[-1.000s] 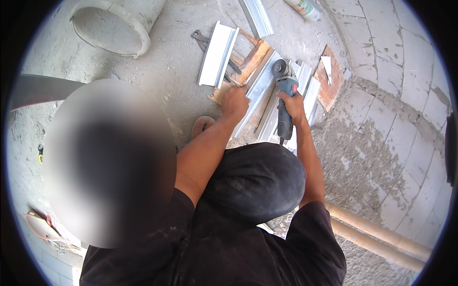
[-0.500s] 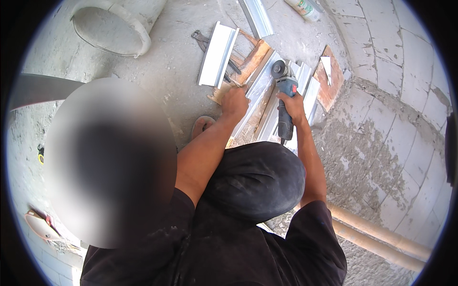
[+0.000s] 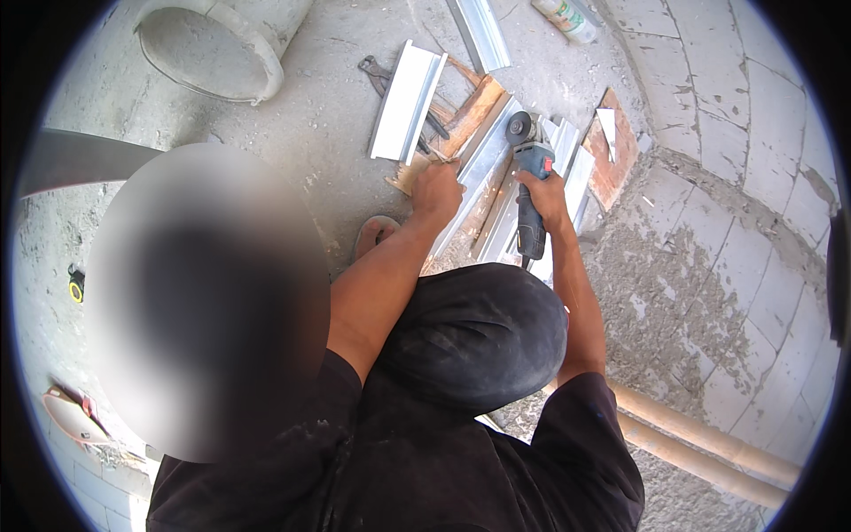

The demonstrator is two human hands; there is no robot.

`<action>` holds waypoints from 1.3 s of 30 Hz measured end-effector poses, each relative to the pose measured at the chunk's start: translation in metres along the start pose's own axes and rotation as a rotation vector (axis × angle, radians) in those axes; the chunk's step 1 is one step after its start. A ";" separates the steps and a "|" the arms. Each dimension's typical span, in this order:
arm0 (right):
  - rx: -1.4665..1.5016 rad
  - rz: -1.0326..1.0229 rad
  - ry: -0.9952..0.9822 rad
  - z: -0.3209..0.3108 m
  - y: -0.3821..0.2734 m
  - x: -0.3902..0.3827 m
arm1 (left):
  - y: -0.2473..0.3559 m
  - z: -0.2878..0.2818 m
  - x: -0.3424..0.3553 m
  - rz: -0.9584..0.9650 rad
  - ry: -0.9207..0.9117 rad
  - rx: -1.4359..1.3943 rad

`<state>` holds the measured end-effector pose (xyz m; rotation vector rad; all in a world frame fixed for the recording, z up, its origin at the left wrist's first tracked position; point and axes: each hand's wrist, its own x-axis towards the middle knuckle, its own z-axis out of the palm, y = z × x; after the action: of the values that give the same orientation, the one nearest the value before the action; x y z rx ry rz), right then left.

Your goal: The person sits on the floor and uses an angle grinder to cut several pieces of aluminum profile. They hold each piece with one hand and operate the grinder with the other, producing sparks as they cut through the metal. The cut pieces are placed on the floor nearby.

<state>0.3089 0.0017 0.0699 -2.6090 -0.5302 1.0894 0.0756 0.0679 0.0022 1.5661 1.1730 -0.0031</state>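
My right hand (image 3: 544, 197) is wrapped round the body of an angle grinder (image 3: 534, 161), blue-grey and black with a red switch. The grinder's round disc (image 3: 519, 128) is at its far end, over a shiny metal channel (image 3: 483, 182). Whether the disc touches the metal, I cannot tell. On the channel's left edge, my left hand (image 3: 437, 191) is closed with curled fingers, which partly hide what they grip. Beneath the channel's left side lies a rough wooden block (image 3: 472, 113). Small bright specks show around the metal near the grinder.
A short white metal piece (image 3: 406, 102) lies left of the wood, beside pliers-like tools (image 3: 376, 73). Another channel (image 3: 480, 35) lies farther off. To the right are a reddish board (image 3: 612, 164) and a block wall (image 3: 718, 97). A bucket (image 3: 208, 49) stands far left; two pipes (image 3: 700, 448) run lower right.
Both hands and the grinder stay almost in place, with only a slight shift of the view. More bright specks show around the metal, and small pale bits appear by my right forearm and the wall.
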 end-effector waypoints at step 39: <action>0.036 -0.027 0.051 -0.007 -0.018 0.013 | 0.001 0.006 0.000 0.048 0.056 -0.033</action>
<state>0.3184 0.0224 0.0731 -2.5840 -0.5277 1.0120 0.0792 0.0638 0.0006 1.5735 1.1734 0.0915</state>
